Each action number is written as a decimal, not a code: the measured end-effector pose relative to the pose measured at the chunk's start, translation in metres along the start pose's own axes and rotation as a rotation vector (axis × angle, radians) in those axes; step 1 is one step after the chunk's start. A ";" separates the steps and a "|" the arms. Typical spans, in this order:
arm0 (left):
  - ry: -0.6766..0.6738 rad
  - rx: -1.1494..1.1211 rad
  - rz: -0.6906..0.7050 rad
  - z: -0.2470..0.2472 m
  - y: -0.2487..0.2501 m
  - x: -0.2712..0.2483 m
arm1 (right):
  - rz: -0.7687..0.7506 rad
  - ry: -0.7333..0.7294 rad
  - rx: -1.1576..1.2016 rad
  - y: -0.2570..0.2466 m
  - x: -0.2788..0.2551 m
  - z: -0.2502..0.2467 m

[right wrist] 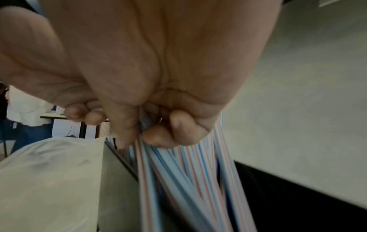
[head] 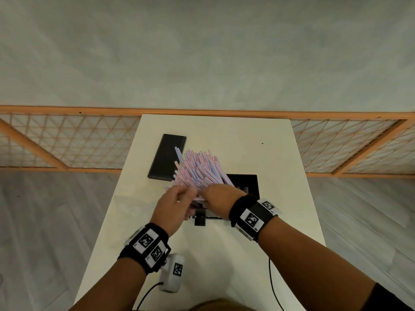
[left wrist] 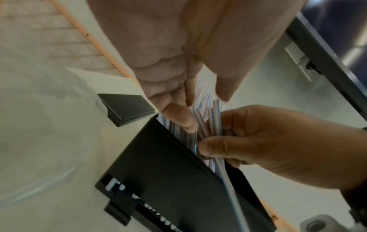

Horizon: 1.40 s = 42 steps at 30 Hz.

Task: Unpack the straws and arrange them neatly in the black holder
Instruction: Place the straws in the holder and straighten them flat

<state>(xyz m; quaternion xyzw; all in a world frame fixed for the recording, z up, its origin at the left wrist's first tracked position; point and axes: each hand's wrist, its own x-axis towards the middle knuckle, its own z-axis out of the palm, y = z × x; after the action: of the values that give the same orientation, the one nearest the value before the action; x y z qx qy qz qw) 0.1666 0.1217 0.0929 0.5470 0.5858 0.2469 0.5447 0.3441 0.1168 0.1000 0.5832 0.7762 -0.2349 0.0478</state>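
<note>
A thick bunch of pink-and-blue striped straws stands with its lower ends in the black holder at the middle of the white table, the tops fanning up and to the left. My left hand clasps the bunch from the left, thumb and fingers on either side of the straws. My right hand grips it from the right, fingers curled round the straws just above the holder's mouth. The holder's dark front wall fills the left wrist view.
The holder's flat black lid lies behind and left of it. A crumpled clear plastic bag lies left of the holder. A white device with a cable sits near the table's front edge. A wooden lattice screen stands behind the table.
</note>
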 end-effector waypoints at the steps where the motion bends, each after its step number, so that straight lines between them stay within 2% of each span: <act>1: 0.003 0.060 0.030 0.000 -0.004 0.000 | -0.008 -0.004 0.035 0.000 0.002 0.003; 6: 0.049 0.262 0.110 0.000 -0.015 0.003 | 0.003 0.065 0.177 0.009 0.001 0.013; 10: 0.050 0.291 0.141 0.003 -0.019 0.004 | 0.084 0.146 0.240 0.024 -0.009 0.021; 14: 0.048 0.328 0.195 0.010 -0.019 0.002 | 0.092 0.117 0.138 0.028 -0.014 0.029; 17: 0.072 0.436 0.289 0.016 -0.023 0.000 | 0.023 0.170 0.010 0.025 -0.014 0.033; 20: 0.066 0.469 0.300 0.014 -0.024 0.002 | -0.054 0.225 -0.134 0.021 -0.011 0.034; 24: 0.083 0.429 0.288 0.005 -0.025 0.007 | -0.127 0.270 -0.141 0.007 -0.010 0.017; 26: 0.056 0.383 0.286 0.003 -0.027 0.010 | -0.107 0.242 -0.141 -0.002 -0.006 0.013; 29: -0.035 0.340 0.353 0.005 -0.028 0.010 | -0.034 0.170 -0.134 -0.009 0.006 0.025; 32: -0.054 0.373 0.389 0.007 -0.028 0.007 | -0.001 0.126 -0.051 -0.008 0.013 0.040; 38: -0.026 0.552 0.432 0.002 -0.025 0.005 | -0.001 0.178 0.393 0.008 -0.009 0.026; 42: -0.014 0.629 0.470 -0.001 -0.022 0.008 | 0.112 0.284 0.395 0.037 -0.027 0.008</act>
<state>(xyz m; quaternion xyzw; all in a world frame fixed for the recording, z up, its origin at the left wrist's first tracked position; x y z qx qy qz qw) 0.1594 0.1233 0.0709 0.8082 0.4878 0.1694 0.2832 0.3853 0.0971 0.0913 0.6505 0.6806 -0.2949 -0.1636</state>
